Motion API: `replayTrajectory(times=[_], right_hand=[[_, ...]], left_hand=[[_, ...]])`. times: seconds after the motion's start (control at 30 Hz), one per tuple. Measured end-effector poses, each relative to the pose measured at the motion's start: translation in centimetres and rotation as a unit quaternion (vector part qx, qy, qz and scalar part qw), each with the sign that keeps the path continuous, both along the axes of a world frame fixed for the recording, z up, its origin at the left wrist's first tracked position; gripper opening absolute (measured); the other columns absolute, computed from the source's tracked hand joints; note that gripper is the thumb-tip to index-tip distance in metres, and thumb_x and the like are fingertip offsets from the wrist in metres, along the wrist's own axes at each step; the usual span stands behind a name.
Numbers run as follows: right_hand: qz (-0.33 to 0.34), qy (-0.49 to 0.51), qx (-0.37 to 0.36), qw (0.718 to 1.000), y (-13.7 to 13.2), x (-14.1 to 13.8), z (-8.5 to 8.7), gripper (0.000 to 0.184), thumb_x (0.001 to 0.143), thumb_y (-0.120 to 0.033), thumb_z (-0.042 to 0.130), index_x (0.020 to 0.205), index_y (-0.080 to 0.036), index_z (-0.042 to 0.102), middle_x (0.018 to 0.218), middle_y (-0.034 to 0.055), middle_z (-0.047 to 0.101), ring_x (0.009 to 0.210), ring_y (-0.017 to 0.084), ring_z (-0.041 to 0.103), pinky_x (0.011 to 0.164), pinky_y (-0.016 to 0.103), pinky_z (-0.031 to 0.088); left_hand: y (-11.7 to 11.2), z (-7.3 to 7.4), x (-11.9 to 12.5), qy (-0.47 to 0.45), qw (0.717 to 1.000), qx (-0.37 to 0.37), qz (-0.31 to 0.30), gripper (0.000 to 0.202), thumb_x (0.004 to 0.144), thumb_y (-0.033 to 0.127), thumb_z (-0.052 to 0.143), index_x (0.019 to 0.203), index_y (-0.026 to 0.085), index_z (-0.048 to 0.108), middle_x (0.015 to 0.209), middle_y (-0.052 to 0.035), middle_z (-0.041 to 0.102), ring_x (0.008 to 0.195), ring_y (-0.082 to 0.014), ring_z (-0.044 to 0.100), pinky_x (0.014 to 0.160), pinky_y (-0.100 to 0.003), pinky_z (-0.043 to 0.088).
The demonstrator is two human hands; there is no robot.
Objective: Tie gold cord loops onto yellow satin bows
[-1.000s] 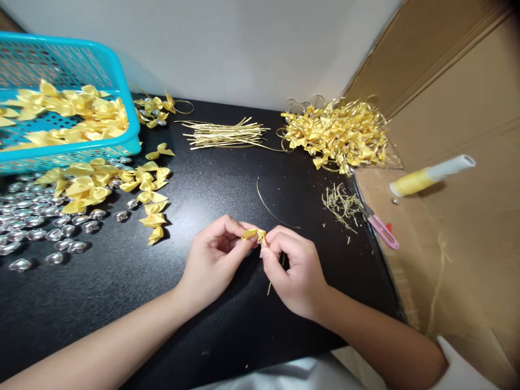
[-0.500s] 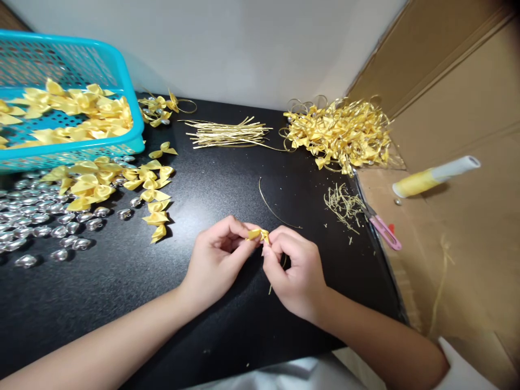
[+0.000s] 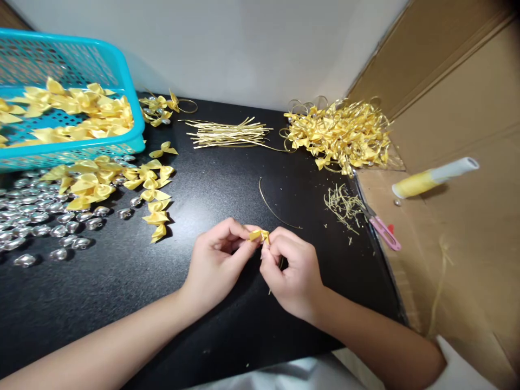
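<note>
Low over the middle of the black table, a small yellow ribbon bow (image 3: 255, 235) is pinched between the fingertips of my left hand (image 3: 219, 260). My right hand (image 3: 293, 265) is closed at the bow's right side, thumb and forefinger pressed together on a thin gold wire tie (image 3: 270, 291), whose end pokes out beneath the fist. The fingers hide most of the wire and where it meets the bow. Just beyond my hands, a loose curved gold wire (image 3: 273, 211) lies on the table.
At left stands a blue basket (image 3: 136, 103) of yellow bows, with silver beads (image 3: 60, 230) and more bows (image 3: 156, 216) before it. Behind lie gold ties (image 3: 227, 134). Finished-looking bows (image 3: 341, 135) are heaped back right, near wire clippings (image 3: 343, 206), pink-handled scissors (image 3: 385, 233) and a tube (image 3: 434, 177).
My right hand has shifted slightly left and turned a little against the bow, and less of the gold wire shows below it. My left hand has stayed almost in place.
</note>
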State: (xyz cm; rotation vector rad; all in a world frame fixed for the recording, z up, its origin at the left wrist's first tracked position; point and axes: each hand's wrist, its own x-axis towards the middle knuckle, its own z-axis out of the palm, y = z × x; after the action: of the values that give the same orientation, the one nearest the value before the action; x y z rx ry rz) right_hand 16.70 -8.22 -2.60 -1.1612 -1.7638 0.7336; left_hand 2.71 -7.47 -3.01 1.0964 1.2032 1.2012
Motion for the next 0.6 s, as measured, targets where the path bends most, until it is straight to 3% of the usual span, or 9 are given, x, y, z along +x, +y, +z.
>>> replayTrajectory(times=[0.6], right_hand=[[0.003,0.026,-0.030,0.999,0.02,-0.13,-0.27,0.033,0.081,-0.005,0.048,0.062,-0.021,0.027,0.062,-0.0030,0.041,0.059,0.009,0.043,0.056,0.022,0.036]], left_hand=[[-0.35,-0.31,-0.18,0.032,0.998,0.046,-0.012,0.014,0.077,0.008,0.069,0.069,0.018,0.063,0.079,0.0003,0.076,0.072,-0.0106,0.073,0.069,-0.016,0.059]])
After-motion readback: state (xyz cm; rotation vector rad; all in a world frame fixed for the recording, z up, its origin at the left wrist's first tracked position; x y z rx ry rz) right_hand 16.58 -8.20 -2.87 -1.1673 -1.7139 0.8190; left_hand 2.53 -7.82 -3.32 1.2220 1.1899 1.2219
